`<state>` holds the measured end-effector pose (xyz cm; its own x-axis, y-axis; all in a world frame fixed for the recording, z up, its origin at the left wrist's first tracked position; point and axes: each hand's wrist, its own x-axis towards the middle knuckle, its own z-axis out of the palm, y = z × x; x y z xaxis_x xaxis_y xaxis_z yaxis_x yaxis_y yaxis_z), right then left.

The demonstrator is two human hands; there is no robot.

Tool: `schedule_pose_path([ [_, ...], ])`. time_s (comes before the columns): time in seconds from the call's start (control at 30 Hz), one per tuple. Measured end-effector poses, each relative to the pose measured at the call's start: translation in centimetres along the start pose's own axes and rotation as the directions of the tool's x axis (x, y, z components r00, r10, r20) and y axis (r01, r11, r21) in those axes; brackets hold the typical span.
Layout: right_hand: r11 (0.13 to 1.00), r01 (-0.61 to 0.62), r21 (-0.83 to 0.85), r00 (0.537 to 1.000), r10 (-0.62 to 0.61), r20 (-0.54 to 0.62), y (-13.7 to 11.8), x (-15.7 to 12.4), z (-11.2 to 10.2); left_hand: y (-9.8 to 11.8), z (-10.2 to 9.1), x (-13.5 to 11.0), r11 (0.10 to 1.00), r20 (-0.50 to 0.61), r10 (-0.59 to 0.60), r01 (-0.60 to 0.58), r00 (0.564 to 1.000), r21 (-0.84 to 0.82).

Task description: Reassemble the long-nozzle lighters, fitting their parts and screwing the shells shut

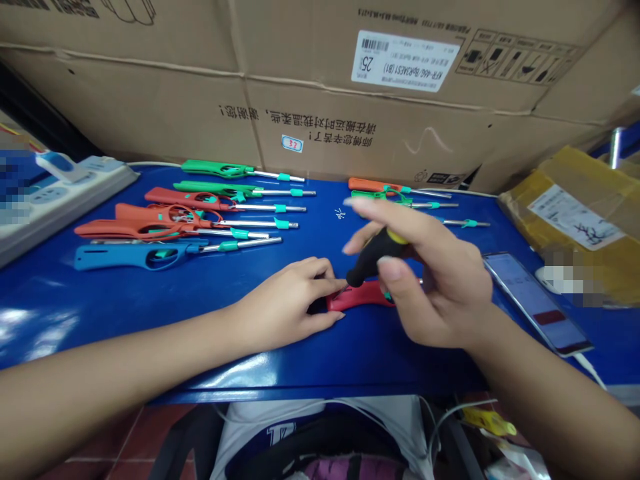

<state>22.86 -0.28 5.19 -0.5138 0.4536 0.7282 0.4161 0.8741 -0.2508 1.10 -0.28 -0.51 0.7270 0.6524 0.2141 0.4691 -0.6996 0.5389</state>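
Note:
My left hand rests on the blue table, fingers pinched round the handle end of a red long-nosed lighter lying flat. My right hand grips a black-handled screwdriver with a yellow band, tilted down so its tip meets the red lighter near my left fingertips. The index finger of that hand is stretched out; the other fingers wrap the tool.
Several lighters in green, red and blue lie in a row at the left; a few more lie behind my right hand. A phone lies at the right, a power strip at far left, cardboard boxes behind.

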Motion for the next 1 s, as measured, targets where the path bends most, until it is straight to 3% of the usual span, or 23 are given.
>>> schedule_pose_path([
  [0.13, 0.987, 0.081, -0.137, 0.991, -0.094, -0.091, 0.04, 0.14, -0.02, 0.02, 0.04, -0.04, 1.0, -0.026, -0.003, 0.003, 1.0, 0.003],
  [0.3, 0.999, 0.027, 0.033, 0.997, -0.029, 0.069, -0.1, 0.09, 0.09, -0.01, 0.12, -0.06, 1.0, -0.016, 0.004, -0.004, 1.0, 0.003],
  [0.47, 0.994, 0.101, -0.044, 0.995, -0.102, -0.013, -0.34, 0.07, 0.04, 0.02, 0.18, -0.03, 1.0, -0.025, -0.022, 0.021, 0.999, -0.022],
  [0.63, 0.994, 0.029, 0.103, 0.993, -0.04, 0.107, -0.39, 0.03, -0.2, 0.02, 0.12, -0.02, 1.0, 0.006, -0.019, 0.019, 1.0, -0.01],
  [0.77, 0.995, 0.095, -0.02, 0.994, -0.096, -0.052, -0.28, 0.25, -0.07, -0.06, 0.18, -0.06, 1.0, -0.025, -0.016, 0.016, 1.0, -0.008],
  [0.83, 0.995, 0.079, -0.059, 0.993, -0.083, -0.078, -0.19, 0.28, -0.01, -0.1, 0.19, -0.09, 1.0, -0.024, -0.014, 0.013, 1.0, -0.006],
  [1.0, 0.991, -0.024, 0.133, 0.998, 0.017, 0.053, -0.05, 0.27, 0.19, -0.07, 0.16, -0.13, 1.0, -0.017, 0.002, -0.002, 1.0, 0.028],
])
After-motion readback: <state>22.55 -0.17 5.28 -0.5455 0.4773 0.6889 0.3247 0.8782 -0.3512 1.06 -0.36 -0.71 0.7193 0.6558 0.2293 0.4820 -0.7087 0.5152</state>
